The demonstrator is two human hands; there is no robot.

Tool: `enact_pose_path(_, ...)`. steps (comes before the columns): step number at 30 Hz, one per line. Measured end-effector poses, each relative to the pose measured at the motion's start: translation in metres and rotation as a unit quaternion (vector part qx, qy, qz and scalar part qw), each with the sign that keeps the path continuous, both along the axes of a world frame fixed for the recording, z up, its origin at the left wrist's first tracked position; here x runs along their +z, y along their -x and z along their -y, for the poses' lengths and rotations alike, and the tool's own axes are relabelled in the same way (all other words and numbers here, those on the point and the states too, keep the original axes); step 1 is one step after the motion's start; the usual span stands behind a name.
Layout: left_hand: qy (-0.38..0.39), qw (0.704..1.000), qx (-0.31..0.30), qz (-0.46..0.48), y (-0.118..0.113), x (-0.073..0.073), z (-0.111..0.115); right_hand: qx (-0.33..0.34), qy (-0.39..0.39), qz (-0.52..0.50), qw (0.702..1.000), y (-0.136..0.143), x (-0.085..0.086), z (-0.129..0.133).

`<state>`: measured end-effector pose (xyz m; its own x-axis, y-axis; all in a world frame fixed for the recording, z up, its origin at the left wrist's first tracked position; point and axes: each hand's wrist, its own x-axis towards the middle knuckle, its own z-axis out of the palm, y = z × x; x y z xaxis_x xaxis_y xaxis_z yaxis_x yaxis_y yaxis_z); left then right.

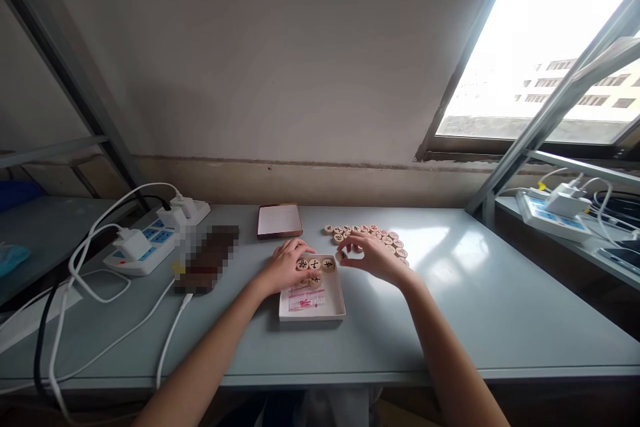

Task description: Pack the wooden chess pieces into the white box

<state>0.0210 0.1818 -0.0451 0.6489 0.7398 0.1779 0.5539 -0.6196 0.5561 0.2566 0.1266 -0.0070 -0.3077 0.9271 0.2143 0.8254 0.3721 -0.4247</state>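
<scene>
Presently: shallow white rectangular box tray (pixel 336 310) on grey tabletop (pixel 500 307), holding round wooden chess discs (pixel 315 265) and a pink-printed plastic bag (pixel 306 297). Left hand (pixel 286 267), grip pressed onto tray discs. Right hand (pixel 373 255), grip pinching one wooden disc (pixel 341 256) beside tray; loose disc cluster (pixel 385 238) just behind

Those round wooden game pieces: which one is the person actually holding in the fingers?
The piece pinched in the right hand, just over the white box's far right corner. The others lie flat, inside the box under the left hand or on the table.
</scene>
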Motion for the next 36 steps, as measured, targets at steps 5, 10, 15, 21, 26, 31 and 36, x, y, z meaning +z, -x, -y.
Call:
enact_pose_path(5, 0.022, 0.999, -0.028, 0.01, -0.002, -0.003, -0.002, 0.098, 0.056, 0.0, 0.994, 0.021, 0.0, 0.007)
enact_pose_path(10, 0.021, 0.999, -0.035, 0.016, -0.001, -0.002, -0.003, 0.09, 0.041, 0.036, 0.994, 0.03, -0.007, 0.01)
enact_pose_path(15, 0.023, 0.999, -0.041, 0.013, -0.002, -0.003, -0.004, 0.089, 0.02, 0.073, 0.993, 0.034, -0.005, 0.011)
enact_pose_path(21, 0.023, 0.999, -0.043, 0.016, -0.001, -0.003, -0.004, 0.092, -0.006, 0.084, 0.992, 0.036, -0.004, 0.009)
enact_pose_path(26, 0.022, 0.999, -0.045, 0.021, -0.001, -0.002, -0.004, 0.095, -0.014, 0.082, 0.992, 0.038, -0.003, 0.009)
enact_pose_path(31, 0.018, 0.999, -0.045, 0.019, -0.002, -0.003, -0.006, 0.119, -0.006, 0.072, 0.99, 0.038, 0.0, 0.01)
enact_pose_path(36, 0.031, 0.998, -0.047, 0.019, -0.001, -0.002, -0.006, 0.117, -0.001, 0.066, 0.991, 0.037, 0.0, 0.01)
